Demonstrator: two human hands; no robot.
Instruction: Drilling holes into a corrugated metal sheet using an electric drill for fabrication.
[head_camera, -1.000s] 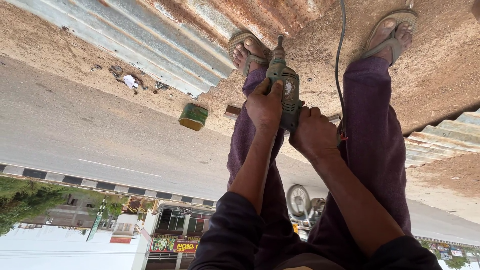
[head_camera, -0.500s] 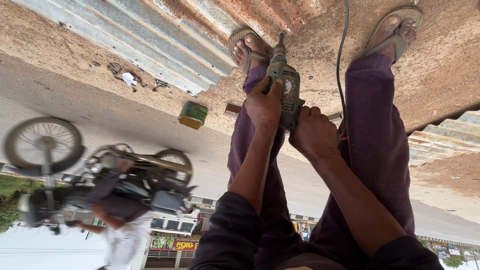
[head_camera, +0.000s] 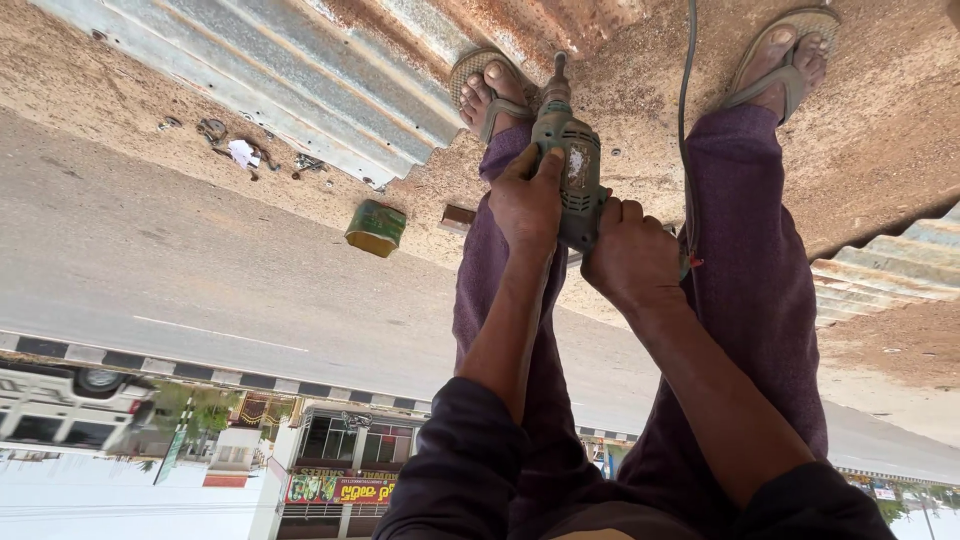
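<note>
Frame is upside down: ground at top, street and shops at bottom. Drill (head_camera: 568, 160) sits at upper centre, green-grey body, bit end pointing up the frame at the rusty metal sheet (head_camera: 640, 60) near the left foot (head_camera: 492, 92).

Left hand (head_camera: 527, 198) is closed around the drill body from the left side, thumb along the casing. Right hand (head_camera: 632, 255) is closed around the rear grip, just below and right of the body. Both forearms run down to dark sleeves at the bottom edge.

Cord (head_camera: 686, 120) runs from the top edge down past the right hand, beside the purple trouser leg. Right foot (head_camera: 782, 58), in a sandal, rests at upper right.

Green can (head_camera: 376, 228) lies on the dirt, left of the legs, well apart from the drill. Corrugated sheet (head_camera: 300, 80) spans the upper left. White vehicle (head_camera: 70, 405) at lower left on the road.
</note>
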